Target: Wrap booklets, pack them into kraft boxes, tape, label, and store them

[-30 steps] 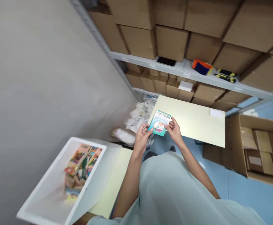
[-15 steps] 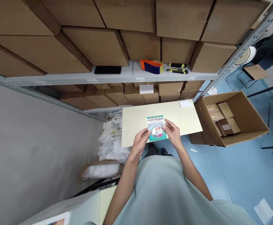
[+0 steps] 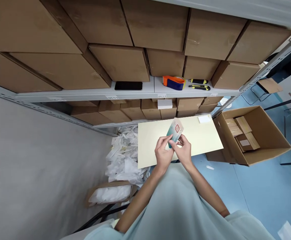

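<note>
A small booklet [image 3: 175, 129] with a pale and teal surface and a red mark is held tilted above the cream board [image 3: 150, 150]. My left hand [image 3: 163, 151] pinches its lower left edge. At its lower right corner, the fingers of my right hand [image 3: 183, 150] are closed on it too. The thumbs nearly meet near the bottom of the booklet, and the fingers hide part of its lower end. A white slip or small box [image 3: 204, 119] lies at the board's far right corner.
On the shelf [image 3: 145, 88] lie a black phone [image 3: 128, 85], an orange and blue roll [image 3: 174, 82] and yellow-black utility knives [image 3: 199, 87]. Cardboard boxes [image 3: 120, 63] fill the rack. An open carton [image 3: 268, 140] with small boxes stands right; white plastic bags [image 3: 125, 160] pile up left.
The booklet has been turned over and tilted; its titled front cover no longer faces me. My hands have moved closer together at its lower end. The camera view has shifted slightly.
</note>
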Tool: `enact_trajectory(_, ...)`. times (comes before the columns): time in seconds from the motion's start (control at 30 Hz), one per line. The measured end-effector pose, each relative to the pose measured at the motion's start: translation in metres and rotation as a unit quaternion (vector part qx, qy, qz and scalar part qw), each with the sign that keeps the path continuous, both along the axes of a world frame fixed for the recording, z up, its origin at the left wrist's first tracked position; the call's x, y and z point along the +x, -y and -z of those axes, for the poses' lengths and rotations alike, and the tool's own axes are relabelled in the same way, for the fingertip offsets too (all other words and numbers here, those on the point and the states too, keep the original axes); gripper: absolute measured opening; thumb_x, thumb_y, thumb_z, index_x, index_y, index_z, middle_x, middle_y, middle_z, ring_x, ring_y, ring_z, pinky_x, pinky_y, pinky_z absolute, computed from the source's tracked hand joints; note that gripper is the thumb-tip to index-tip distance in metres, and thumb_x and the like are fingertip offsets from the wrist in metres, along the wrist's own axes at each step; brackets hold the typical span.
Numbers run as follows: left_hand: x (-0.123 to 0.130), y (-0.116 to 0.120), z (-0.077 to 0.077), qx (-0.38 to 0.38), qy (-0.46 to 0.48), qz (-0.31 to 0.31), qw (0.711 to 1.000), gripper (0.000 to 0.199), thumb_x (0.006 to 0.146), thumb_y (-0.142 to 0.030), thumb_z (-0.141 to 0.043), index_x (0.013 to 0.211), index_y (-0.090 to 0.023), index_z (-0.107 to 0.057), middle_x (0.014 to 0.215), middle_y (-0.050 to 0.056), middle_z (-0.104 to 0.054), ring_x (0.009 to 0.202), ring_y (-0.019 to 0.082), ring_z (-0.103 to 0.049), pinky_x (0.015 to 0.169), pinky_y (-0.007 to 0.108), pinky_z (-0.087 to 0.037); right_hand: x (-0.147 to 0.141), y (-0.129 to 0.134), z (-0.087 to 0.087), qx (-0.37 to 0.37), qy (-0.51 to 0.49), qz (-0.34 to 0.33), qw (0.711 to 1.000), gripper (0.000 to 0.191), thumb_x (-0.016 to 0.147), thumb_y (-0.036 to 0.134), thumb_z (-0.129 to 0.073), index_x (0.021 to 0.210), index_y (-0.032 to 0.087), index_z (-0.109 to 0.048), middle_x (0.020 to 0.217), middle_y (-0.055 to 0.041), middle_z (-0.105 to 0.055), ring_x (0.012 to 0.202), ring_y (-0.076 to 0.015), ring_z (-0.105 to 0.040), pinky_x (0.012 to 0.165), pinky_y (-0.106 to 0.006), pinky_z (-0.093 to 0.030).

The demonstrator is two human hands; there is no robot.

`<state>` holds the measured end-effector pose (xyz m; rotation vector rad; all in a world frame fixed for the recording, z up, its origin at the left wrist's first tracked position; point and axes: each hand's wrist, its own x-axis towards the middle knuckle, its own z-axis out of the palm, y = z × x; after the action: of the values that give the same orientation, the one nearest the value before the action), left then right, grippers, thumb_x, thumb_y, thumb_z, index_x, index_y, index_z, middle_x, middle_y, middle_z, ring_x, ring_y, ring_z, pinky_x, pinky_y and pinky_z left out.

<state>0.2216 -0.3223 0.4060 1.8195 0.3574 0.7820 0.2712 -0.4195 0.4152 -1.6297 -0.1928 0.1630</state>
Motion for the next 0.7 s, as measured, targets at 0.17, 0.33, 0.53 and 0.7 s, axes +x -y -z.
enact_trajectory(0.17,0.001,-0.035,-0.002,-0.013,-0.028,-0.009,0.999,0.037,0.098,-0.044,-0.080,0.131,-0.026,-0.081,0.131,0.012,-0.076,0.129,0.028,-0.070,0.115,0.047,-0.057,0.029,-0.005,-0.006,0.098,-0.093,-0.024,0.991,0.056,0.089,0.067,-0.081,0.118,0.019,-0.076,0.111,-0.0114,-0.086,0.100,-0.0294,-0.083,0.093,-0.043,-0.068)
enact_trajectory(0.33,0.015,-0.064,0.003,-0.364,-0.096,0.066,0.924,0.066,0.087,-0.068,-0.085,0.131,-0.020,-0.080,0.140,0.019,-0.076,0.133,0.034,-0.071,0.112,0.046,-0.058,0.055,0.012,-0.017,0.120,-0.154,-0.088,0.977,0.061,0.087,0.071,-0.083,0.122,0.021,-0.081,0.121,-0.0110,-0.086,0.113,-0.0345,-0.081,0.099,-0.047,-0.067)
enact_trajectory(0.53,0.036,-0.049,0.002,-0.453,-0.160,0.091,0.872,0.066,0.069,-0.064,-0.101,0.113,-0.016,-0.086,0.111,0.015,-0.085,0.097,0.026,-0.079,0.086,0.035,-0.063,0.085,0.025,-0.011,0.106,-0.175,-0.124,0.971,0.064,0.086,0.073,-0.084,0.122,0.020,-0.082,0.121,-0.0107,-0.086,0.113,-0.0340,-0.081,0.100,-0.047,-0.067)
enact_trajectory(0.7,0.056,-0.029,-0.002,-0.391,-0.154,-0.005,0.907,0.070,0.067,-0.066,-0.100,0.114,-0.015,-0.087,0.112,0.015,-0.086,0.105,0.032,-0.081,0.096,0.046,-0.067,0.116,0.032,0.013,0.067,-0.154,-0.070,0.983,0.074,0.082,0.071,-0.088,0.133,0.020,-0.076,0.139,-0.0177,-0.079,0.124,-0.0349,-0.078,0.112,-0.052,-0.063)
